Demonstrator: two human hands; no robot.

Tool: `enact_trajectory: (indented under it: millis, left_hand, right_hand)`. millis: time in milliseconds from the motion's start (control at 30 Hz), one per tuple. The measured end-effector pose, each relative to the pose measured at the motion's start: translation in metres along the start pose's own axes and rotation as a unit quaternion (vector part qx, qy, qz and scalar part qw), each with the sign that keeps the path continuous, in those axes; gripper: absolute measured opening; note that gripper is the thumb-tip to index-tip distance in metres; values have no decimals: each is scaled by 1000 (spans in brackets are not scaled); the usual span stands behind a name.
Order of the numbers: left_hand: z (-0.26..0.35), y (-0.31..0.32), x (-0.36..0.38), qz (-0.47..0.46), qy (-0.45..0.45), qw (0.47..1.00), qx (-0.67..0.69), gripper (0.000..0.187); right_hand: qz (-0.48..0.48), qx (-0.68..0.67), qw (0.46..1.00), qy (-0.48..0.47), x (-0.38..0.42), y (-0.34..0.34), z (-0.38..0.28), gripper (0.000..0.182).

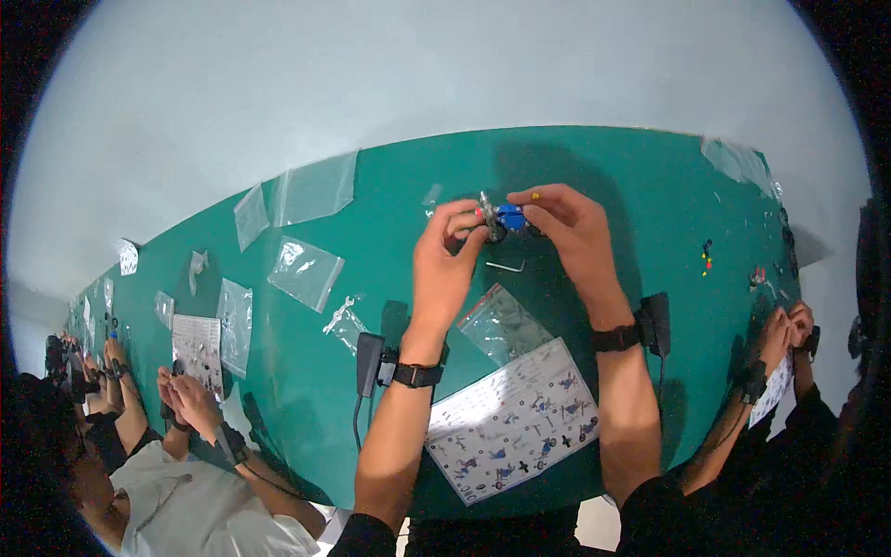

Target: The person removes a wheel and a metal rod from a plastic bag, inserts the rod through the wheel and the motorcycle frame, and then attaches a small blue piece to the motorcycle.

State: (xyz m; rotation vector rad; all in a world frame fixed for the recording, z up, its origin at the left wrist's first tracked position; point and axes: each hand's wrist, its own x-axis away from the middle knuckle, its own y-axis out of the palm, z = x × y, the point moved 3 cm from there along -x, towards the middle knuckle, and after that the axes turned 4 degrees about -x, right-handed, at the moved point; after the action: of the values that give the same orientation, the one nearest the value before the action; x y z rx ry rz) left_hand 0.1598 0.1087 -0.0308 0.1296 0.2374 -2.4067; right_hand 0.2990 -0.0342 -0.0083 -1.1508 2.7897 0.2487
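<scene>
Over the far middle of the green table, my two hands hold a small toy model (511, 217) with a blue body and grey and dark parts. My left hand (449, 252) pinches its left end, where a metallic piece sticks up and a red spot shows. At the other end, the fingers of my right hand (570, 231) are closed on the dark part beside the blue body. A tiny yellow piece (535, 196) shows at my right index fingertip. Just below the model lies an L-shaped hex key (506, 266).
A printed instruction sheet (512, 422) lies between my forearms, partly under a clear zip bag (504, 325). To the left are a small wrench (341, 314) and several plastic bags (306, 273). Small coloured parts (707, 260) lie right. Other people work on both sides.
</scene>
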Motion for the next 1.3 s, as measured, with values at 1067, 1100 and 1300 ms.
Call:
enact_trajectory:
  millis: [1067,1100,1300]
  left_hand:
    - [6,-26,0,26,92,982,-165,31]
    - [8,-27,0,27,107,977,-181,31]
    - [-3,-31,-2,-1,54,988,-144,34]
  right_hand:
    - [-64,93,993,-44,2,11,10,20]
    - [-54,98,993,-34,2,12,7,20]
    - [-30,98,995,-4,4,15,7,21]
